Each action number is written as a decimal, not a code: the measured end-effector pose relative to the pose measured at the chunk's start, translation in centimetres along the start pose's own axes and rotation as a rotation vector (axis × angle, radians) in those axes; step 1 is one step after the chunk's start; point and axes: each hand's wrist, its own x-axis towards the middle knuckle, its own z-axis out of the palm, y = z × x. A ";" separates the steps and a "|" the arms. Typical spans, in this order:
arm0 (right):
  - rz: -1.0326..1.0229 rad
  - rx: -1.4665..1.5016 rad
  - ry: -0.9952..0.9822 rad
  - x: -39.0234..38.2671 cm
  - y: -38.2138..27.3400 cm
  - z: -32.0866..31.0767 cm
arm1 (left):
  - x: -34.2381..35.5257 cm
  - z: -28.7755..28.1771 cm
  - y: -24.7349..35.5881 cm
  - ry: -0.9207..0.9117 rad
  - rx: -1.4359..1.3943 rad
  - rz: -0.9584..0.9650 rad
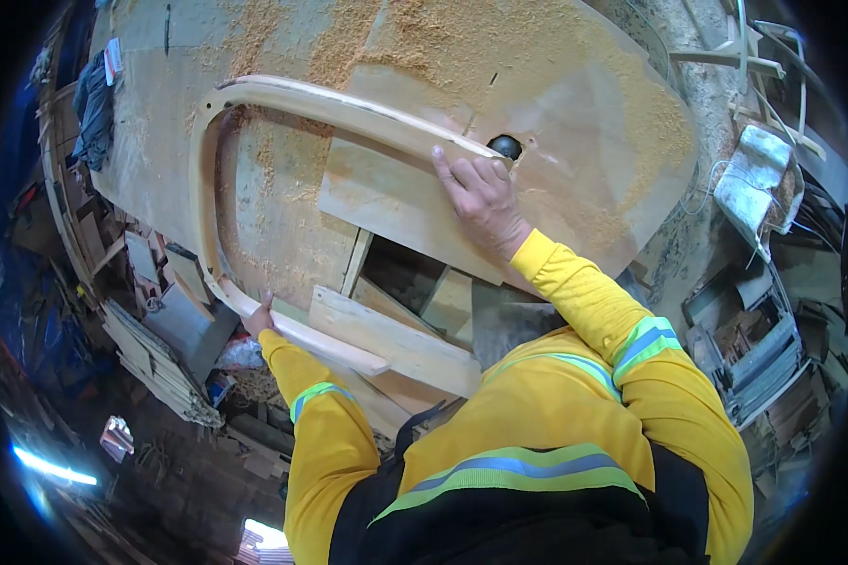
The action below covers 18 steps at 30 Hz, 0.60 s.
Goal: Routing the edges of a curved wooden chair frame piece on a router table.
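A long curved, U-shaped piece of pale wood (254, 92) lies flat on a sawdust-covered wooden bench top (575, 85). My right hand (481, 193) presses down on one arm of the curve, its fingers spread over the end next to a round black cutter head (505, 145) that sticks up through the bench. My left hand (259, 318) grips the other arm of the curve near the bench's near edge, with the thumb on top. Both sleeves are yellow with reflective bands.
A flat plywood sheet (386, 193) lies under the curved piece, and a short plank (396, 344) juts off the near edge. Stacked offcuts (160, 358) lie on the floor at left. A dark cloth (92, 104) hangs at the bench's left end. White-wrapped items (754, 174) sit right.
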 end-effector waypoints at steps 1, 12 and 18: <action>0.003 0.003 -0.005 0.0 0.0 0.0 | 0.4 0.2 -0.2 -0.016 0.002 -0.019; 0.000 -0.021 -0.008 0.3 -0.4 0.1 | 5.0 0.0 -4.2 -0.013 0.066 0.014; 0.016 -0.007 -0.027 0.5 -0.6 0.2 | 5.4 -0.4 -4.5 0.066 0.087 0.142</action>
